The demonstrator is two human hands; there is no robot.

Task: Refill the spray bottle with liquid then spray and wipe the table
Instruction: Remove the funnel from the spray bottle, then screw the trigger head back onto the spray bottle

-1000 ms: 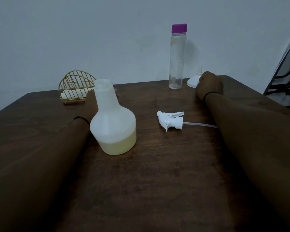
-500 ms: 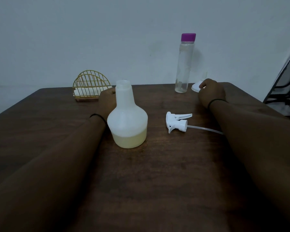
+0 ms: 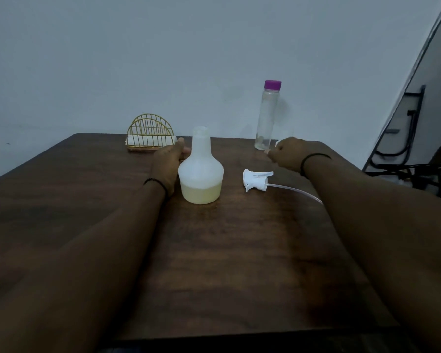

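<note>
The spray bottle (image 3: 201, 169) stands upright on the dark wooden table (image 3: 229, 263), a little left of the middle and toward the far side. It is translucent white plastic with a wide, rounded base that narrows into a straight neck; the mouth is open, with no top on it. Pale yellow liquid fills the lower part of the base, and above that line the plastic looks frosted and empty. The left hand (image 3: 167, 164) lies against the bottle's left side, palm toward it, thumb reaching up toward the neck; the fingers go behind the bottle, so how far they wrap cannot be told. Just right of the bottle, apart from it, the white trigger sprayer (image 3: 256, 180) lies on its side, its thin clear tube (image 3: 295, 191) trailing right until it passes under the right forearm. The right hand (image 3: 288, 152) rests farther back with fingers curled, beside a small white object mostly hidden by it; whether it holds that cannot be told. A tall clear bottle (image 3: 267, 118) with a purple cap stands nearby, and a gold wire holder (image 3: 150, 135) with white folded cloth sits at the back left.
</note>
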